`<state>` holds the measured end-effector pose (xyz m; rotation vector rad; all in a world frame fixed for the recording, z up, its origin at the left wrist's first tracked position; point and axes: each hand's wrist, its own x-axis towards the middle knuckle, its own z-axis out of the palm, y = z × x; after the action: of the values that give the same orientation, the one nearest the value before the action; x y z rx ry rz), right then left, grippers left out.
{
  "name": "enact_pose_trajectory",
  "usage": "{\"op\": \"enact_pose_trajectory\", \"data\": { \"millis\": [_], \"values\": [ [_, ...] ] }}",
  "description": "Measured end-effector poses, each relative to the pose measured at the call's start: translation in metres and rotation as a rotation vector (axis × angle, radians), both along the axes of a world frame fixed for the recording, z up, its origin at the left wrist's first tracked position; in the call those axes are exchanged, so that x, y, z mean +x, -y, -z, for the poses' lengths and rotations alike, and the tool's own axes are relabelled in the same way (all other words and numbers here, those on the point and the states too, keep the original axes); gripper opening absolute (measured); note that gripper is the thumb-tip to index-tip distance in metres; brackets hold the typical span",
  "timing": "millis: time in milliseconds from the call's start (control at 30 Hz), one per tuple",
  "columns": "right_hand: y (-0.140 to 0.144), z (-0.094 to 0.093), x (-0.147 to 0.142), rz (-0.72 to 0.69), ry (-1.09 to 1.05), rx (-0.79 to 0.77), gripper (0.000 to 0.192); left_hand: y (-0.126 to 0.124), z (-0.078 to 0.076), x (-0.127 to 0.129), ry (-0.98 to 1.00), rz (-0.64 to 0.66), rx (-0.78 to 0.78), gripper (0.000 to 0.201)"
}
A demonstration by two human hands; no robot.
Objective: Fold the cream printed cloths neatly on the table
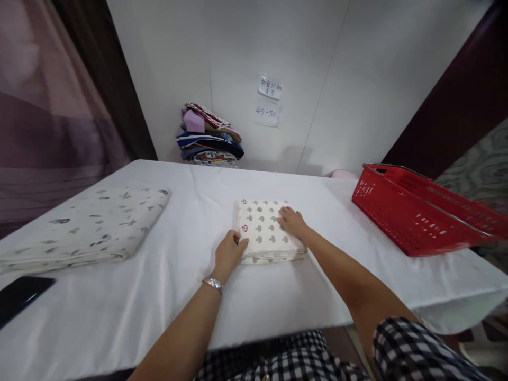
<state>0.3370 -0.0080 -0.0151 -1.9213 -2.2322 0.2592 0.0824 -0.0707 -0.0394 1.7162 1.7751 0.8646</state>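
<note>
A small folded white cloth printed with little mushrooms lies in the middle of the white table. My left hand, with a silver bracelet at the wrist, grips the cloth's near left corner, fingers curled over its edge. My right hand rests flat on top of the cloth near its right side, fingers spread and pressing down.
A larger folded white cloth with dark prints lies at the left. A red plastic basket stands at the right edge. A stack of folded clothes sits at the back by the wall. A black phone lies at the near left.
</note>
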Motion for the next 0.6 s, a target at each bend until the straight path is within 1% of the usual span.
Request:
{"op": "enact_pose_trajectory", "data": {
  "millis": [100, 200, 267, 333, 400, 433, 467, 533, 600],
  "values": [
    [0.025, 0.016, 0.018, 0.145, -0.296, -0.004, 0.046, -0.001, 0.000, 0.000, -0.001, -0.008, -0.002, 0.021],
    [0.053, 0.036, 0.022, 0.304, -0.597, 0.029, 0.056, -0.003, 0.001, 0.000, -0.005, -0.012, -0.003, 0.021],
    [0.069, 0.045, 0.022, 0.366, -0.725, 0.060, 0.060, -0.004, 0.001, 0.000, -0.004, -0.013, -0.001, 0.022],
    [0.078, 0.049, 0.025, 0.378, -0.801, 0.086, 0.062, -0.004, 0.001, 0.000, 0.003, -0.017, 0.012, 0.022],
    [0.079, 0.047, 0.033, 0.370, -0.823, 0.109, 0.060, 0.000, 0.000, 0.001, 0.026, -0.001, 0.024, 0.022],
    [0.077, 0.045, 0.039, 0.374, -0.816, 0.131, 0.058, 0.002, -0.001, 0.003, 0.049, 0.036, 0.025, 0.023],
    [0.073, 0.042, 0.045, 0.384, -0.796, 0.161, 0.056, 0.006, -0.003, 0.005, 0.074, 0.100, 0.021, 0.023],
    [0.065, 0.035, 0.060, 0.405, -0.712, 0.214, 0.051, 0.012, -0.006, 0.008, 0.106, 0.284, -0.001, 0.023],
    [0.060, 0.028, 0.070, 0.387, -0.543, 0.212, 0.044, 0.018, -0.008, 0.011, 0.107, 0.429, -0.026, 0.023]
  ]
}}
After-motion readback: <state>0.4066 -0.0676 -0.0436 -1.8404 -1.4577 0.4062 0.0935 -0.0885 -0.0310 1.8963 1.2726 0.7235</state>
